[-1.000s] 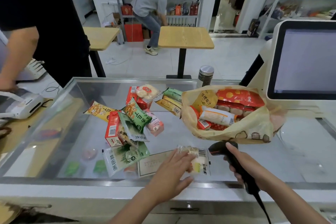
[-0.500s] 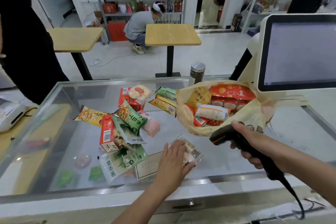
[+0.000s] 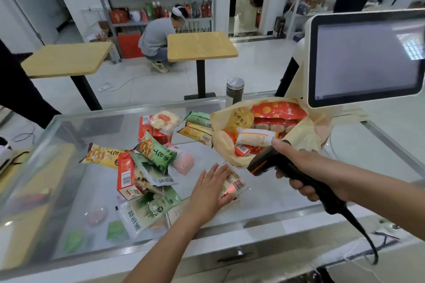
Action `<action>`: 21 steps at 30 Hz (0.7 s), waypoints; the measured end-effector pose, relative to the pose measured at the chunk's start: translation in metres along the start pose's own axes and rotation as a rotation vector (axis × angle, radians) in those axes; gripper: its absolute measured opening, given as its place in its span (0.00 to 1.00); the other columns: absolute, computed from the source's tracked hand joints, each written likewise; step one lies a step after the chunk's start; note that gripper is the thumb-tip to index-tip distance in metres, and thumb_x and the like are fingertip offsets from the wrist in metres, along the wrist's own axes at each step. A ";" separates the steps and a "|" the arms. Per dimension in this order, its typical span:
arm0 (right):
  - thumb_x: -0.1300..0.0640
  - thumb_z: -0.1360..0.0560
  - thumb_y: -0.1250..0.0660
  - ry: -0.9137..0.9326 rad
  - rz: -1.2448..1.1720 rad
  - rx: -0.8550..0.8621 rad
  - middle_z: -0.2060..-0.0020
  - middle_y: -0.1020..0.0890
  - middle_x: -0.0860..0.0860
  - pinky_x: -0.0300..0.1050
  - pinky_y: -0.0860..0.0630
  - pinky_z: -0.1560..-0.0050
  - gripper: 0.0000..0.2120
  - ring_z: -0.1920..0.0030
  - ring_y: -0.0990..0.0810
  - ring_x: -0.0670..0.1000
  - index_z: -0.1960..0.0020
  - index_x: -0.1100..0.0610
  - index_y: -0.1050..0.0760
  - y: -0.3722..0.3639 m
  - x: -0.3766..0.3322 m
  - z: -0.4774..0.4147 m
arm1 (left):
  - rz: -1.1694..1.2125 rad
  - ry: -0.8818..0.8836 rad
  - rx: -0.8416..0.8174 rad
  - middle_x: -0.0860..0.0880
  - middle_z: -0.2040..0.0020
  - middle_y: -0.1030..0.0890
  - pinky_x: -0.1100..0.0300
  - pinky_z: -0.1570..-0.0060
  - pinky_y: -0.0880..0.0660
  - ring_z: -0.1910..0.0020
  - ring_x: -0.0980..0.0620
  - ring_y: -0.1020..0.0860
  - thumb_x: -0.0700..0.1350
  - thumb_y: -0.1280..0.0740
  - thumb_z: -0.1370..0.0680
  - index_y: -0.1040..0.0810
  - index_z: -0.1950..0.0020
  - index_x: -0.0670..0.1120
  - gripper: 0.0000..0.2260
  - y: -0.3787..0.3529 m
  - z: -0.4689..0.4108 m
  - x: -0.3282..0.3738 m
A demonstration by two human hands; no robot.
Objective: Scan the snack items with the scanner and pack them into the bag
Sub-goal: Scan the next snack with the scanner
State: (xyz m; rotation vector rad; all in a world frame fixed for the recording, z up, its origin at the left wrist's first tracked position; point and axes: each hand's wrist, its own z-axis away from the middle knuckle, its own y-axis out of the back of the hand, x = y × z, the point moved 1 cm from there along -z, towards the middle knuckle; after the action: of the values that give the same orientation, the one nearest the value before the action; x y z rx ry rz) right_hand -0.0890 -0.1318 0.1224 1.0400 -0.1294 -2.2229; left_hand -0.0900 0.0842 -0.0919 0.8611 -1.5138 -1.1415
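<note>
From the head view, pressed the clear snack packet (image 3: 238, 184) flat on the glass counter (image 3: 276, 195) with straight left hand (image 3: 210, 190) fingers, gripped the scanner (image 3: 269, 163) in the curled right hand (image 3: 305, 172) just above, beside the filled bag (image 3: 308, 138).

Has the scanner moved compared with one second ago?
Yes. The scanner in the right hand has moved forward toward the bag; its head now overlaps the bag's near edge.
</note>
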 end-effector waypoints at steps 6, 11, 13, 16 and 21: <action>0.27 0.30 0.44 0.007 -0.009 0.011 0.76 0.32 0.50 0.37 0.39 0.79 0.34 0.79 0.36 0.47 0.55 0.59 0.27 -0.005 0.001 0.000 | 0.028 -0.006 -0.001 0.57 0.22 0.52 0.53 0.25 0.58 0.24 0.57 0.57 0.63 0.45 0.22 0.50 0.23 0.54 0.31 -0.001 0.001 -0.002; 0.27 0.30 0.45 0.017 -0.011 0.019 0.76 0.32 0.50 0.37 0.39 0.78 0.34 0.78 0.36 0.47 0.54 0.59 0.27 -0.004 0.000 -0.003 | 0.030 -0.013 0.017 0.56 0.22 0.51 0.51 0.25 0.57 0.23 0.56 0.56 0.65 0.48 0.24 0.49 0.23 0.53 0.32 0.000 0.002 0.000; 0.27 0.31 0.44 0.021 -0.025 0.014 0.76 0.31 0.50 0.38 0.38 0.77 0.34 0.78 0.35 0.48 0.54 0.60 0.27 -0.003 0.002 -0.006 | 0.035 -0.017 0.034 0.54 0.22 0.52 0.51 0.25 0.56 0.23 0.54 0.56 0.66 0.49 0.25 0.48 0.23 0.53 0.33 0.002 0.004 0.001; 0.28 0.30 0.44 0.005 -0.029 -0.005 0.75 0.30 0.50 0.38 0.37 0.78 0.35 0.78 0.34 0.47 0.52 0.60 0.26 -0.005 0.013 -0.019 | 0.069 0.028 0.060 0.48 0.22 0.53 0.52 0.25 0.56 0.23 0.48 0.54 0.67 0.42 0.26 0.46 0.24 0.55 0.34 0.002 0.008 0.002; 0.31 0.27 0.43 0.034 0.020 -0.019 0.75 0.28 0.49 0.39 0.35 0.76 0.31 0.77 0.32 0.47 0.51 0.61 0.27 -0.021 0.049 -0.061 | 0.106 0.093 0.175 0.49 0.26 0.38 0.55 0.26 0.53 0.27 0.50 0.42 0.71 0.46 0.29 0.45 0.24 0.51 0.40 0.000 0.012 0.001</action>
State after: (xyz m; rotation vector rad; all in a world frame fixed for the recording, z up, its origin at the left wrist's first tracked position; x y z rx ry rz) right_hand -0.0789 -0.1346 0.0416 1.0615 -0.1023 -2.1834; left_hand -0.1021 0.0864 -0.0925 0.9270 -1.5791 -0.8901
